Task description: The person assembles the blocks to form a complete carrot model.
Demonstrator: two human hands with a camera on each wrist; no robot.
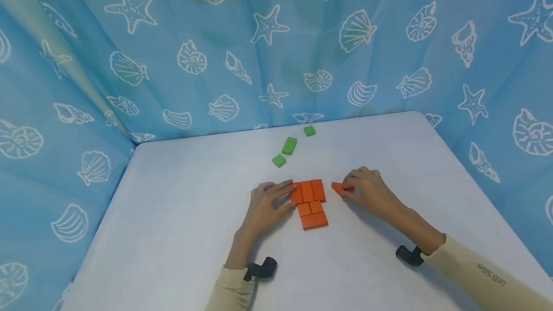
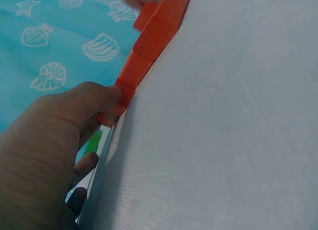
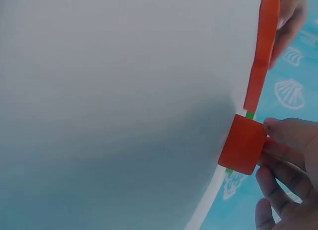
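Several flat orange blocks (image 1: 307,192) lie pressed together on the white table, three side by side in the upper row, two small ones below, and a wider block (image 1: 314,221) at the bottom. My left hand (image 1: 264,208) pinches the leftmost upper block (image 1: 296,195) by its ends, thumb at the near end and a finger at the far end. To the right of the group, my right hand (image 1: 369,191) pinches a separate orange block (image 3: 243,144) between thumb and fingers. That block is tilted, with a gap between it and the group.
Three green blocks lie farther back on the table (image 1: 173,215): a small one (image 1: 279,161), a longer one (image 1: 289,146) and another small one (image 1: 309,131). A blue curtain (image 1: 242,52) with shells and starfish hangs behind the table and along its sides.
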